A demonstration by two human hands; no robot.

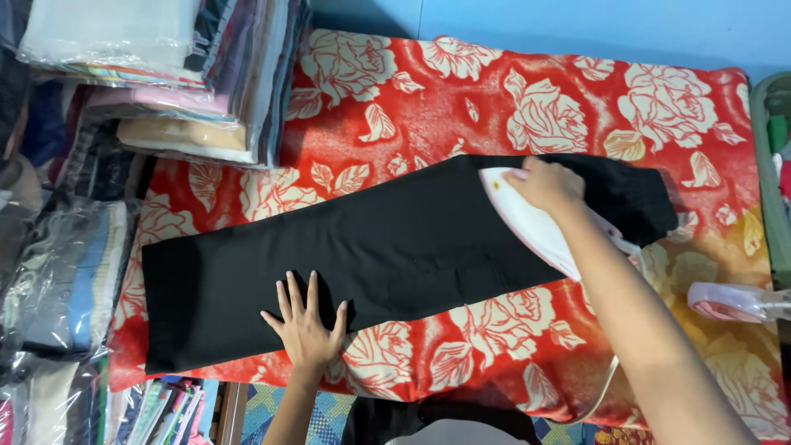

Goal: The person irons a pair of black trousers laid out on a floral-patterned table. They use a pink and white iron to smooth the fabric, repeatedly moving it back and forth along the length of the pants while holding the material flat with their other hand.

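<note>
A black garment (387, 247), folded long, lies across a red blanket with cream roses (428, 91). My left hand (306, 323) presses flat on the garment's near edge, fingers spread. My right hand (548, 183) grips the handle of a white clothes iron (527, 221), which rests on the right part of the black cloth. A white cord (600, 395) trails from the iron down toward me.
Stacks of folded fabrics in plastic wrap (165, 74) stand at the back left, with more bagged clothes (66, 280) along the left side. A white and pink object (729, 301) lies on the blanket at the right. A blue wall (577, 21) is behind.
</note>
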